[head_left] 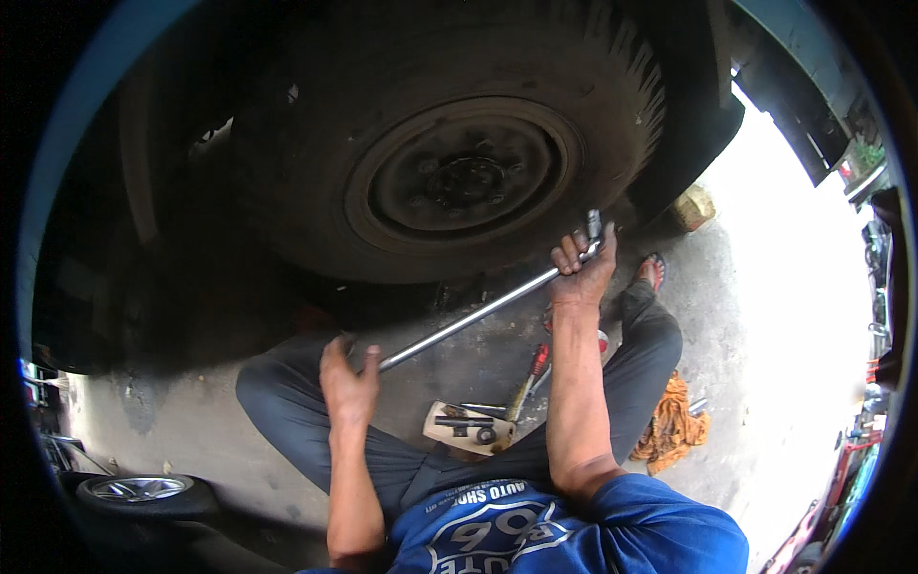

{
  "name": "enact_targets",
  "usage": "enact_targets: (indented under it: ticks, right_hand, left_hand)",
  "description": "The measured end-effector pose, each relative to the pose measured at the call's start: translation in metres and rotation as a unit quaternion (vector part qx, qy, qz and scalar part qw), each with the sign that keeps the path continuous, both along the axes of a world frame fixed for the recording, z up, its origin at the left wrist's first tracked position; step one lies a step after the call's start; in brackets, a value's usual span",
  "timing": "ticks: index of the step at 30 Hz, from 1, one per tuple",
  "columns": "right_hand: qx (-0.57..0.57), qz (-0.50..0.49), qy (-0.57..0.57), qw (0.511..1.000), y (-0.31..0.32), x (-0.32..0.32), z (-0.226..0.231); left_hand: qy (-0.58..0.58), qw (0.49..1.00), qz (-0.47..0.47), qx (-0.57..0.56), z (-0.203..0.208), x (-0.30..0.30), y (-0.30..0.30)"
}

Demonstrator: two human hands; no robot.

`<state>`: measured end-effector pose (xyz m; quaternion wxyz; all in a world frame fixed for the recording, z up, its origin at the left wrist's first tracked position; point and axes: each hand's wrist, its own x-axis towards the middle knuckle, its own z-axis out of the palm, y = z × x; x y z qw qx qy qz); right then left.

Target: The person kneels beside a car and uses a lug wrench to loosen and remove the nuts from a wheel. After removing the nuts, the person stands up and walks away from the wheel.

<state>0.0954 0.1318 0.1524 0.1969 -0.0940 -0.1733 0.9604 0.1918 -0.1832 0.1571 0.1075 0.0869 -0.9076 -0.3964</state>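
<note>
A long chrome breaker bar slants up to the right in front of a big tyre. My right hand is closed round its upper end, near the socket that sticks up past the fingers. At the lower end of the bar is my left hand. Its thumb lies apart from the curled fingers, and the bar's end runs in behind the thumb, partly hidden. The socket is clear of the dark steel wheel rim with its central hub and nuts.
Between my legs a pale tray holds dark sockets. Beside it lies a red-handled tool. An orange rag sits right of my leg, and a wooden block stands near the tyre. Another wheel lies at lower left.
</note>
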Motion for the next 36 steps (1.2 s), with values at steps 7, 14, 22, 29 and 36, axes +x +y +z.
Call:
enact_targets:
  ticks: [7, 14, 22, 29, 36]
  right_hand:
    - [0.365, 0.003, -0.067, 0.928, -0.039, 0.027, 0.05]
    - [0.74, 0.148, -0.081, 0.651, -0.031, 0.066, -0.034]
    - [0.797, 0.334, -0.146, 0.482, -0.001, 0.114, -0.065]
    - [0.96, 0.055, -0.124, 0.245, 0.06, 0.086, 0.116]
    - [0.985, -0.013, -0.145, 0.088, 0.048, 0.064, 0.19]
  left_hand:
    - [-0.092, 0.92, -0.331, 0.189, -0.018, -0.041, 0.146]
    - [-0.014, 0.872, -0.13, 0.473, -0.033, -0.062, 0.139]
    - [0.023, 0.707, -0.08, 0.702, -0.009, -0.086, 0.101]
    - [-0.148, 0.509, 0.002, 0.848, -0.028, -0.135, 0.119]
    - [-0.086, 0.49, -0.171, 0.851, -0.031, -0.171, 0.139]
